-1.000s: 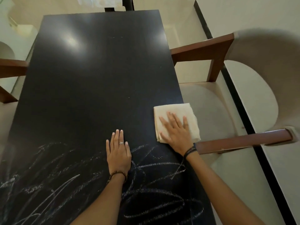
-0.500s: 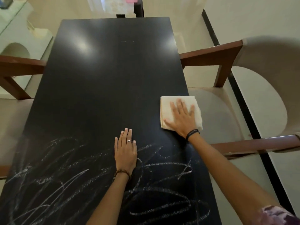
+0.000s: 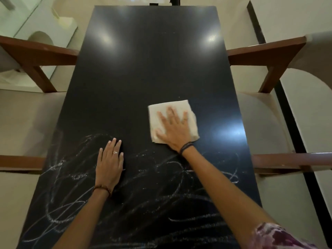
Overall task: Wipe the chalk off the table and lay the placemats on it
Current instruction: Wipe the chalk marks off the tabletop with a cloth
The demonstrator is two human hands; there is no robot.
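Pressing flat with fingers spread, the right hand (image 3: 175, 128) lies open on a folded cream cloth (image 3: 173, 121), palm down, gripping nothing; a dark cord band circles its wrist. The cloth is a soft, roughly square pad with slightly rumpled edges, lying on the counter (image 3: 152, 69) right of its middle and nearer the right edge than the left. The left hand (image 3: 109, 163) rests open and flat straight on the counter surface, fingers together, a small ring on one finger and a thin brown band at the wrist; it lies left of the cloth and closer to the near edge, apart from it.

White chalk (image 3: 71, 177) scribbles loop and cross over the near part of the counter, thin and powdery in long curved strokes, running from the left edge to the right edge and passing under both forearms. Beyond the hands the counter is a smooth, glossy black rectangle that carries bright soft reflections of lights toward the far corners and near the right edge.

A chair (image 3: 269, 56) with reddish-brown wooden arms and a pale rounded upholstered seat and back stands at the right edge; another chair (image 3: 36, 53) of the same wood and pale padding stands at the left edge. A patterned maroon sleeve (image 3: 280, 238) shows on the right arm.
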